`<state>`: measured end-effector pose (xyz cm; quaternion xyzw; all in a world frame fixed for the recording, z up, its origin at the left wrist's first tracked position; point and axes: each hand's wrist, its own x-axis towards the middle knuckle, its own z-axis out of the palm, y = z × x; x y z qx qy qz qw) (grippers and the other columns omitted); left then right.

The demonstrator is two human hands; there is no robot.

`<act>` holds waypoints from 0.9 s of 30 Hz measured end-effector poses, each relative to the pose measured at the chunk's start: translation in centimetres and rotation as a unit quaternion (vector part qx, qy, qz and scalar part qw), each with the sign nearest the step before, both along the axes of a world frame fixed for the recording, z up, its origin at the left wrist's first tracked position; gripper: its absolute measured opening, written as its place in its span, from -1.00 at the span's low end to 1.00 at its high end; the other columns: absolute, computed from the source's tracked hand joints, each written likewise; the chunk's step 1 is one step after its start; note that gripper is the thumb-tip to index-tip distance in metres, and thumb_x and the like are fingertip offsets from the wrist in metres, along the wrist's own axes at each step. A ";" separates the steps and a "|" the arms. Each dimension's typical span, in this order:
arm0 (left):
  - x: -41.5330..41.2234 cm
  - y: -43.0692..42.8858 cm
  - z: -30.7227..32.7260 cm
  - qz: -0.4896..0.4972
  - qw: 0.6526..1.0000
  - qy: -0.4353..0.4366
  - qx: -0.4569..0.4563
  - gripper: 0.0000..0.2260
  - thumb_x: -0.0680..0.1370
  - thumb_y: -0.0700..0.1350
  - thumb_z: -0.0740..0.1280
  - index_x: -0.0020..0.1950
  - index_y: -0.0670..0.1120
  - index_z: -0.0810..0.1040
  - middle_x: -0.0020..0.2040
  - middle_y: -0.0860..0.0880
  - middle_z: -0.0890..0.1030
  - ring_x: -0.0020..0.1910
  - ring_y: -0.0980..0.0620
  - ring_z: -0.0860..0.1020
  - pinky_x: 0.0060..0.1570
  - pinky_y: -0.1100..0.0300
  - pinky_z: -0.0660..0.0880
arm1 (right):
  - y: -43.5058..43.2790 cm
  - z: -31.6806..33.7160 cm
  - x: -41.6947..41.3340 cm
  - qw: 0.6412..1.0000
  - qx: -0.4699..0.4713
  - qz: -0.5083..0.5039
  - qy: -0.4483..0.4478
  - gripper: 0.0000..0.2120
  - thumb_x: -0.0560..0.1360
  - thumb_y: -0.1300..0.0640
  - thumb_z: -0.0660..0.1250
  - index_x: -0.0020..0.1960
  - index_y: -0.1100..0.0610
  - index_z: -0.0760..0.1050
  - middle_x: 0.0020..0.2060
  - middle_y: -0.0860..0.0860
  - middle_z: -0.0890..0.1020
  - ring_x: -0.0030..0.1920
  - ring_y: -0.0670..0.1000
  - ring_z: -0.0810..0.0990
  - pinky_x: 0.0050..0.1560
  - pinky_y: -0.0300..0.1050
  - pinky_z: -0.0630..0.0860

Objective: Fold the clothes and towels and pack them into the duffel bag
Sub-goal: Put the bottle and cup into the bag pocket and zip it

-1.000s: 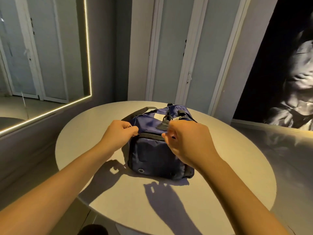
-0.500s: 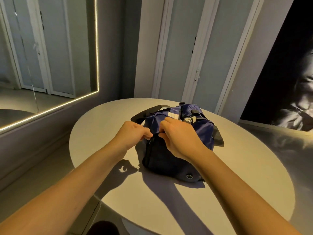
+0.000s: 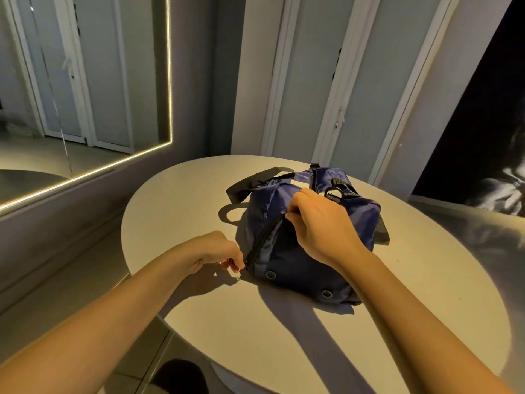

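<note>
A navy blue duffel bag [image 3: 292, 268] lies on a round white table [image 3: 284, 336], its black strap [image 3: 255, 182] looping off the far left corner. My left hand [image 3: 216, 251] pinches the zipper pull at the bag's lower left end, close to the tabletop. My right hand [image 3: 321, 223] grips the bag's fabric on top, beside the zipper line [image 3: 261, 240] that runs down the near end. No clothes or towels show outside the bag.
A mirror with a lit strip edge [image 3: 85, 109] hangs on the left wall. Pale closet doors [image 3: 312, 81] stand behind the table. A dark picture [image 3: 483, 137] fills the right. The table's left edge drops to the floor [image 3: 85, 280].
My left hand has travelled from the top of the bag down its near end to the table's surface, drawing the zipper pull along. My right hand stayed on top of the bag.
</note>
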<state>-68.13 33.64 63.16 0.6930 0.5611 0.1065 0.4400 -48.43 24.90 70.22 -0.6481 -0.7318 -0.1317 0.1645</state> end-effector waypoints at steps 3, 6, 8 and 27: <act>0.4 -0.2 -0.3 -0.031 0.998 0.057 -0.003 -0.82 0.53 -0.08 0.47 -0.23 -0.13 0.67 -0.32 0.00 0.61 -0.29 0.09 0.49 -0.26 0.25 0.38 | 0.0 -0.3 0.7 0.999 -0.001 -0.001 0.041 -0.87 0.68 -0.01 0.21 0.10 0.04 0.43 0.05 -0.02 0.53 -0.04 0.01 0.50 -0.03 -0.12 0.41; 1.2 0.1 0.3 -0.068 0.991 0.113 0.011 -0.81 0.54 -0.05 0.46 -0.23 -0.10 0.67 -0.30 0.00 0.59 -0.29 0.08 0.48 -0.28 0.25 0.36 | 0.0 -0.3 0.5 0.999 0.006 0.001 0.042 -0.89 0.67 0.00 0.25 0.10 0.03 0.43 0.06 -0.02 0.54 -0.05 0.00 0.49 -0.03 -0.13 0.43; 1.7 0.0 0.4 -0.096 0.980 0.168 0.053 -0.81 0.53 -0.03 0.47 -0.24 -0.09 0.64 -0.30 0.00 0.58 -0.26 0.04 0.52 -0.27 0.24 0.40 | 0.0 0.0 -0.5 1.000 0.000 0.009 0.030 -0.87 0.67 0.00 0.23 0.12 0.04 0.46 0.06 -0.02 0.54 -0.02 0.00 0.50 -0.03 -0.14 0.44; 7.5 -4.2 4.9 -0.179 0.787 0.059 0.587 -0.66 0.61 0.16 0.35 0.37 0.16 0.59 0.33 0.14 0.59 0.37 0.05 0.46 0.47 0.01 0.24 | -3.7 -1.7 13.4 0.926 -0.060 0.062 0.368 -0.75 0.57 -0.09 0.39 0.23 -0.18 0.55 0.10 -0.23 0.66 0.13 -0.17 0.62 0.09 -0.23 0.55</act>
